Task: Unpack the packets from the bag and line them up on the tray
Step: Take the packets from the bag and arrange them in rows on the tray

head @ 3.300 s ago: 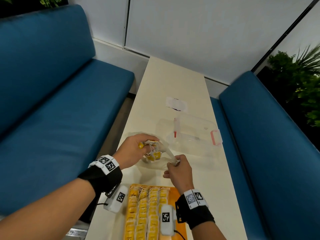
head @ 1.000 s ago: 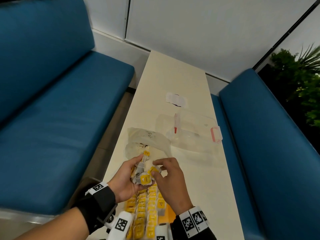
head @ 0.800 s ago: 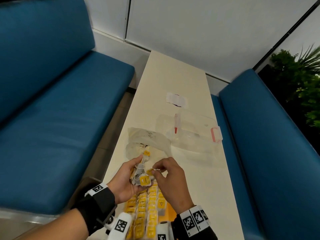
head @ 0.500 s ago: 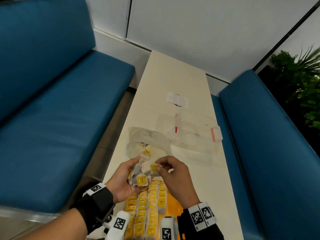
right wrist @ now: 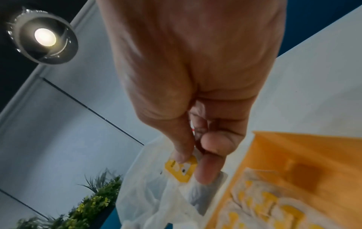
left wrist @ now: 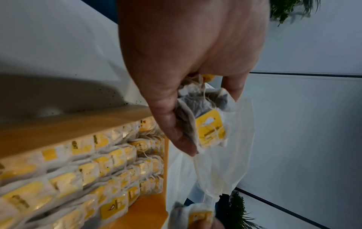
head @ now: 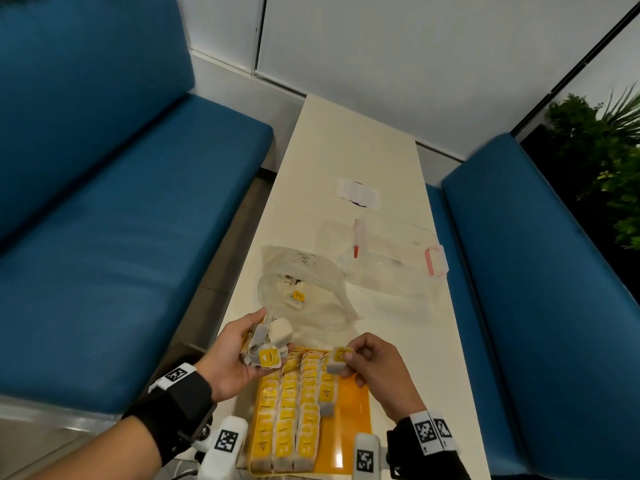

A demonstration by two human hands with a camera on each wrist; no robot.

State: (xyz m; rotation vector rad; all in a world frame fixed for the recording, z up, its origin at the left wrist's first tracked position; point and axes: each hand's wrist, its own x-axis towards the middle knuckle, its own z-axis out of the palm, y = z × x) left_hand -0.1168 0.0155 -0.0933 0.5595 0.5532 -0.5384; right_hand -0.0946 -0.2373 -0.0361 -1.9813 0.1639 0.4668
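My left hand grips a bunch of tea-bag packets with yellow tags, held over the near left of the table; the same bunch of packets shows in the left wrist view. My right hand pinches a single packet above the far end of the orange tray, seen also as the single packet. Rows of packets fill the tray's left side. The clear plastic bag lies crumpled beyond the hands, with one packet inside.
A clear plastic box with pink latches stands right of the bag. A white paper label lies farther back. Blue bench seats flank the narrow table. A green plant is at the far right.
Both hands left the bag and came back over the tray with packets. My right hand pulled one packet out of the left hand's bunch and moved it right, apart from the bunch.
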